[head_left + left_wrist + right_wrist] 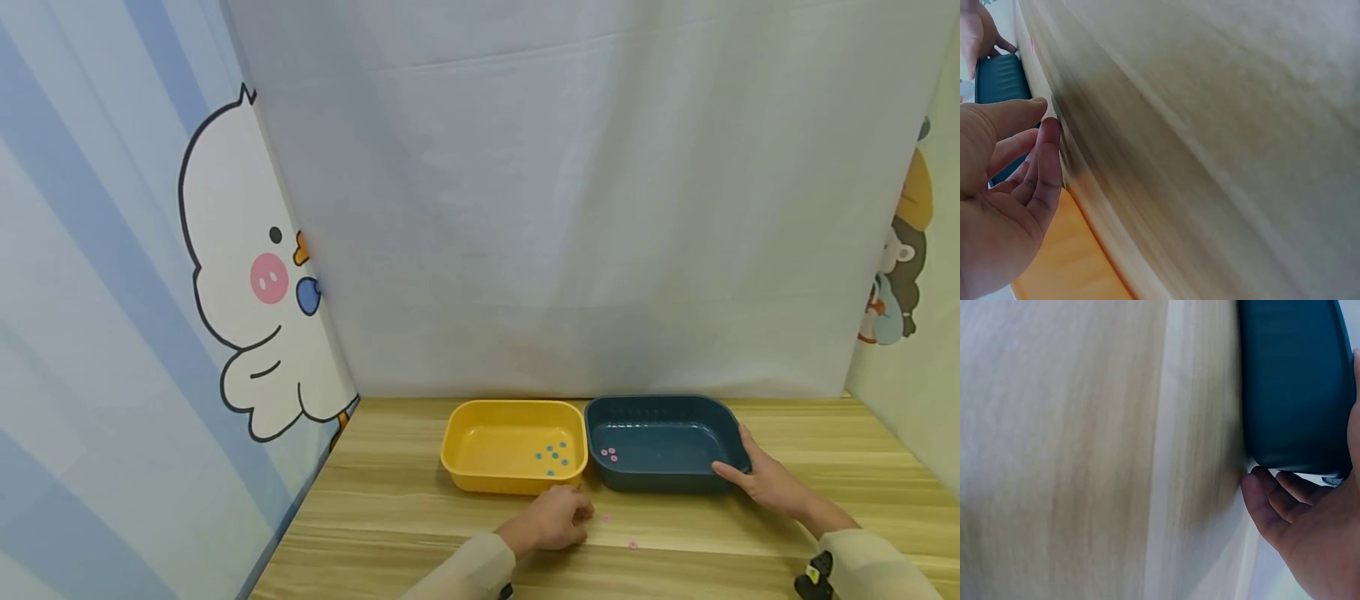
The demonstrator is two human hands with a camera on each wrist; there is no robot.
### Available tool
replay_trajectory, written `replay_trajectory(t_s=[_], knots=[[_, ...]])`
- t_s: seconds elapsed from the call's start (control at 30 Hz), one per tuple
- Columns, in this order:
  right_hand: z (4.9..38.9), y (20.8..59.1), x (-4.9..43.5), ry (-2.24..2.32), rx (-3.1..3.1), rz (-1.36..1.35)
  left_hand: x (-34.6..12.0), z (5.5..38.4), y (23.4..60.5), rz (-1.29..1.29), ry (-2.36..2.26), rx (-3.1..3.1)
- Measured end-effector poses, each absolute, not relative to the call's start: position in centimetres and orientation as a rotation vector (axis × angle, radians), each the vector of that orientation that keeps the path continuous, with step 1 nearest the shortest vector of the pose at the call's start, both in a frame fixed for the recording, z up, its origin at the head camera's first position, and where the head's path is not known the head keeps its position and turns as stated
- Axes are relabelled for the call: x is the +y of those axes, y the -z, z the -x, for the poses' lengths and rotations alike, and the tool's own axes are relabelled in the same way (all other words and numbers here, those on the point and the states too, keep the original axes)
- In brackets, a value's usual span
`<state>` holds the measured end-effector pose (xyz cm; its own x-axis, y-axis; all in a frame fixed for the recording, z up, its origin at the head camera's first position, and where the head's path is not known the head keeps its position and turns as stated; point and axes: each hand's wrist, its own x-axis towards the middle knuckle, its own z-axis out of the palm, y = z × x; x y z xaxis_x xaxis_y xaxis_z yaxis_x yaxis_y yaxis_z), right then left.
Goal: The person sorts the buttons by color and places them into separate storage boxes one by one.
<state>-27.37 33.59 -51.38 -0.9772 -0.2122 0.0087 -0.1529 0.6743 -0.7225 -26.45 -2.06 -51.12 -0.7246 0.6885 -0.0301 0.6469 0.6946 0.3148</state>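
Note:
My left hand (pixel 553 518) is low over the table in front of the yellow basin (pixel 516 485). Its fingers are loosely bent, and in the left wrist view a gap shows between thumb and forefinger, with nothing in it. To its right, two small pink button-like discs (pixel 633 545) lie on the wood. My right hand (pixel 776 486) holds the right end of the dark teal basin (pixel 667 482), thumb at the front corner and fingers along the end wall. Three pink discs (pixel 612 451) lie inside that basin at the left. Several blue discs (pixel 555 456) are in the yellow basin's right half.
Both basins stand side by side at the back of the wooden table (pixel 375 517). A pale curtain (pixel 585 208) hangs behind them. On the left, a striped cloth (pixel 97 333) with a cartoon bird borders the table.

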Motion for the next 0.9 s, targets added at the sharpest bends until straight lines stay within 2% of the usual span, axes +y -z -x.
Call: replay_trajectory(t_s=[0.23, 0.63, 0.9], knots=[[27.31, 51.53, 33.64, 1.197, 2.803, 0.312, -1.82, 26.63, 51.44, -1.044, -0.377, 2.761], [27.19, 50.99, 33.49, 1.241, 2.774, 0.311, -1.39, 26.93, 51.63, -1.183, -0.287, 2.764], [27.19, 50.99, 33.41, 1.214, 2.791, 0.31, -1.29, 27.26, 51.95, -1.179, -0.32, 2.754]])
